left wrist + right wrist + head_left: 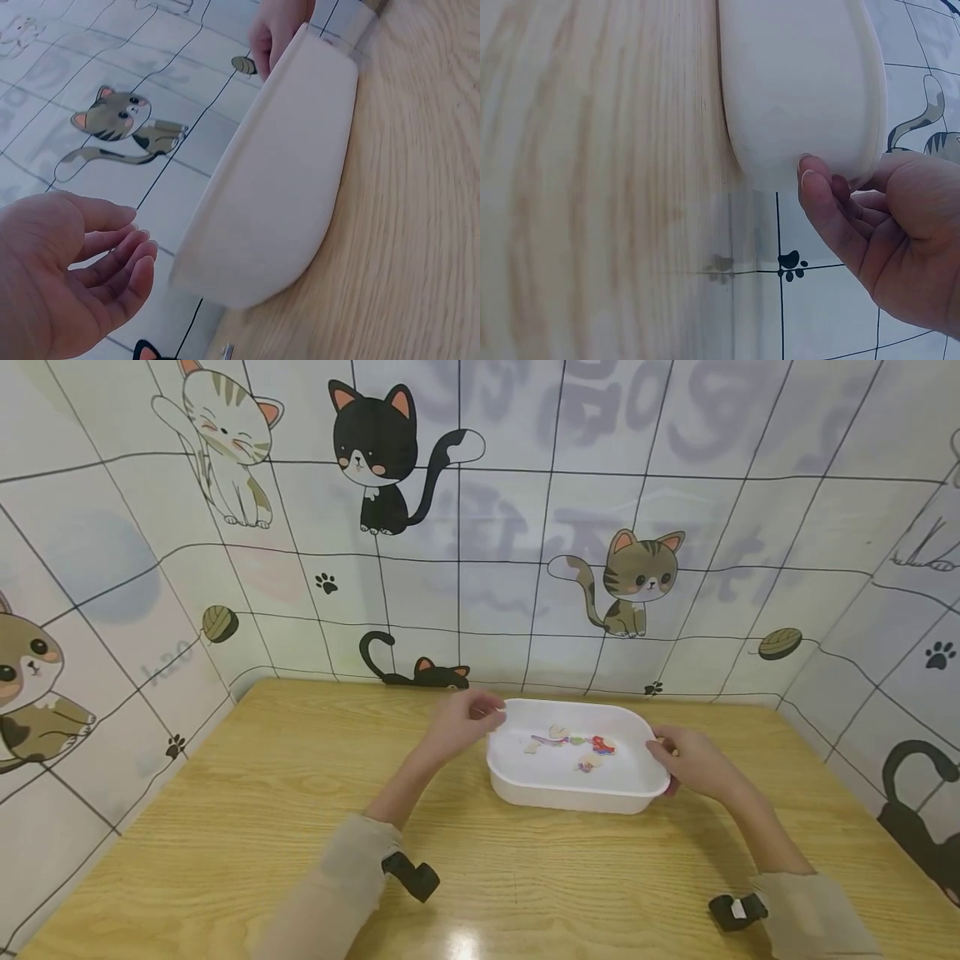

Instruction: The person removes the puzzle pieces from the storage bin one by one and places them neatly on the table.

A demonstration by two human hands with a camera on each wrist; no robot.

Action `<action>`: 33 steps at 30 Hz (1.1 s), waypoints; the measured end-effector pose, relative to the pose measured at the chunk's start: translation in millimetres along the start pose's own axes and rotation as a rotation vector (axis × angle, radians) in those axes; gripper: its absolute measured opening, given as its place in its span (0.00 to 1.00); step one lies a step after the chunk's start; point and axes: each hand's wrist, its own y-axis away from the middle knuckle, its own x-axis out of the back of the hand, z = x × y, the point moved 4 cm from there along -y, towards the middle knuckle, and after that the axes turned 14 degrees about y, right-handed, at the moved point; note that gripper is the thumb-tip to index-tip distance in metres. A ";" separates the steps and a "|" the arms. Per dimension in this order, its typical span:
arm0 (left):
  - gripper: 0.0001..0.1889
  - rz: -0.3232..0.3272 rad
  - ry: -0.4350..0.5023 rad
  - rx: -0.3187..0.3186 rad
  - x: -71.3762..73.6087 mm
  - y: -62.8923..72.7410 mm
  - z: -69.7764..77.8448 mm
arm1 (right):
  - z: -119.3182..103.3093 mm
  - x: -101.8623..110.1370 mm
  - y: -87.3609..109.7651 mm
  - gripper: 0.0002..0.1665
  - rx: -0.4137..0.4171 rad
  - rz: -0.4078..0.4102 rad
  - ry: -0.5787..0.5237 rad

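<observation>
Pinching tub (pixel 570 797) at 3 o'clock with right hand (pixel 693 762), probably for steadiness.
Hovering, grasping nothing, at 10 o'clock with left hand (pixel 463 724).

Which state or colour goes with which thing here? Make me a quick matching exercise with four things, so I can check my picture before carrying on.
Things:
1. tub
2. small pieces
3. table
4. right grip

Descriptions:
A. yellowish, with wood grain
B. holding one end of the tub
C. plain white, with rounded corners
D. scattered inside the tub

Right pairs: 1-C, 2-D, 3-A, 4-B
</observation>
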 end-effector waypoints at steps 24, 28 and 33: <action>0.09 -0.189 -0.056 0.025 -79.6 -19.2 -6.7 | -4.9 0.5 2.0 0.26 0.021 -0.002 -0.009; 0.10 -0.201 -0.061 0.039 -87.9 -25.0 -9.7 | -5.7 1.5 2.3 0.26 0.023 -0.001 -0.008; 0.07 -0.210 -0.082 0.057 -99.1 -32.1 -16.9 | -6.4 1.1 2.3 0.27 0.023 -0.001 -0.008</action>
